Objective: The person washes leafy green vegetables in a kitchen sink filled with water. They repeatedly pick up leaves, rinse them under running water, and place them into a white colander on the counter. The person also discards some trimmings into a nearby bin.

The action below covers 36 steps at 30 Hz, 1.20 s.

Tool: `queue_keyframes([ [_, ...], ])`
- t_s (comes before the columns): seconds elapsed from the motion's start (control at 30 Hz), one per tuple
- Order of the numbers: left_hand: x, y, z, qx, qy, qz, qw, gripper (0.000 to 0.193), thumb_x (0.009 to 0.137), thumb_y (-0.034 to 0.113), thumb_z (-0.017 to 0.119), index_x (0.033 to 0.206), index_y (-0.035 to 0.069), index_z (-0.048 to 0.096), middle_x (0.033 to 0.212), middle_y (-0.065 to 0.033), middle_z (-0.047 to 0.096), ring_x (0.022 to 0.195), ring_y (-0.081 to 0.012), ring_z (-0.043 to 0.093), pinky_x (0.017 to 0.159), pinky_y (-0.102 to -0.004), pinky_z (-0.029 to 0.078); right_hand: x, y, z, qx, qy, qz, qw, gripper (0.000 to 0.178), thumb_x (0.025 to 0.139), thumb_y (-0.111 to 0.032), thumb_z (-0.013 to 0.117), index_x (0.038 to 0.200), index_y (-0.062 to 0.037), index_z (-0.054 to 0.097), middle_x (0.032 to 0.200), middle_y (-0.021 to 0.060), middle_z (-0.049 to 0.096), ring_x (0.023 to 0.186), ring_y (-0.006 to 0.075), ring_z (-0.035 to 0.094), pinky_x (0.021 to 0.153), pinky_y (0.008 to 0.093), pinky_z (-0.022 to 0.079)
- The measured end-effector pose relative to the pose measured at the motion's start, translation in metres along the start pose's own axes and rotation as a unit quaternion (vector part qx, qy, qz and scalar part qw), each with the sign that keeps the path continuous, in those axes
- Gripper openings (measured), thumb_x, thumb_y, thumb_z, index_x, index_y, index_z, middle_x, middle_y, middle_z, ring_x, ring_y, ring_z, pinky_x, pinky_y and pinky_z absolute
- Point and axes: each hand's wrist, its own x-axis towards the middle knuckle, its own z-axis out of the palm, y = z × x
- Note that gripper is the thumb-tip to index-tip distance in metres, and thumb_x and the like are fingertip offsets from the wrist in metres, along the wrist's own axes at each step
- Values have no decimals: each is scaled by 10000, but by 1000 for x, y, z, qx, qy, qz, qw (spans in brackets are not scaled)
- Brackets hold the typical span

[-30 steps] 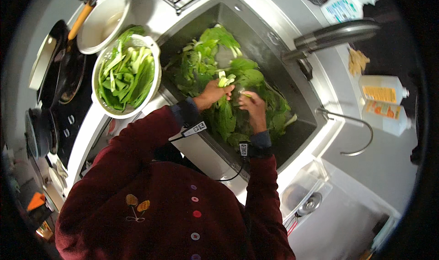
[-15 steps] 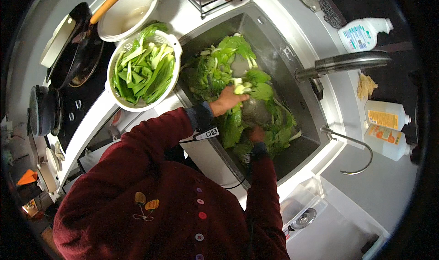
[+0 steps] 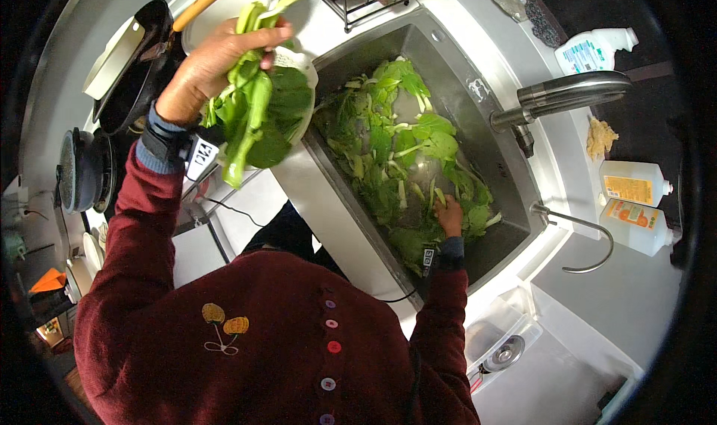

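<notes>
Greens [image 3: 250, 119] lifted clear of the sink [image 3: 448, 59].
Left hand [image 3: 216, 63] clasps the dripping bunch above a white bowl [image 3: 302, 66]; right hand [image 3: 449, 216], fingers curled, rests among leaves [image 3: 403, 145] soaking in the basin.

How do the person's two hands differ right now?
The left hand is raised beside the sink, gripping a bunch of leafy greens; the right hand is low in the sink, resting on the loose greens there. Left fingers curl shut; the right's grip is unclear. Both wear wrist devices and maroon sleeves.
</notes>
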Motion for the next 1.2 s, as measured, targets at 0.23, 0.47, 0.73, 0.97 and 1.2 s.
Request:
queue_keyframes([
  [0.23, 30, -96, -44, 266, 24, 24, 963, 746, 659, 489, 709, 1160, -11, 474, 1067, -143, 565, 970, -221, 536, 843, -321, 427, 6, -20, -7, -77, -50, 42, 995, 281, 864, -243, 537, 1029, -16, 530, 766, 95, 566, 673, 186, 546, 567, 360, 439],
  [0.47, 4, -123, -29, 593, 95, 149, 785, 605, 749, 398, 637, 1171, -12, 495, 1254, -229, 401, 1150, -324, 413, 931, -386, 369, -10, -63, -29, 221, -26, 58, 973, 247, 863, -238, 540, 972, -22, 590, 831, 38, 594, 714, 151, 523, 660, 283, 415],
  [0.73, -13, -101, -9, 653, -27, 64, 755, 438, 741, 241, 660, 1132, 75, 553, 1273, -132, 427, 1141, -310, 435, 933, -362, 375, -12, -99, -39, 339, -58, 102, 933, 232, 829, -221, 594, 947, -21, 603, 791, -26, 583, 725, 72, 498, 612, 234, 392],
  [0.97, -31, -94, 104, 229, -116, 165, 952, 285, 818, 198, 593, 1067, 59, 583, 1039, -130, 599, 929, -230, 588, 832, -330, 452, -11, -129, -21, 308, 88, -16, 947, 176, 774, -141, 659, 905, -31, 617, 754, -1, 608, 630, 61, 517, 534, 212, 395],
  [1.2, 3, -210, 240, 43, -190, -91, 977, 354, 891, 280, 495, 1093, -11, 514, 932, -78, 595, 859, -143, 557, 751, -294, 447, -28, -164, 22, 197, 70, -99, 973, 132, 729, -91, 653, 808, -13, 582, 707, 61, 607, 637, 108, 563, 586, 261, 458],
])
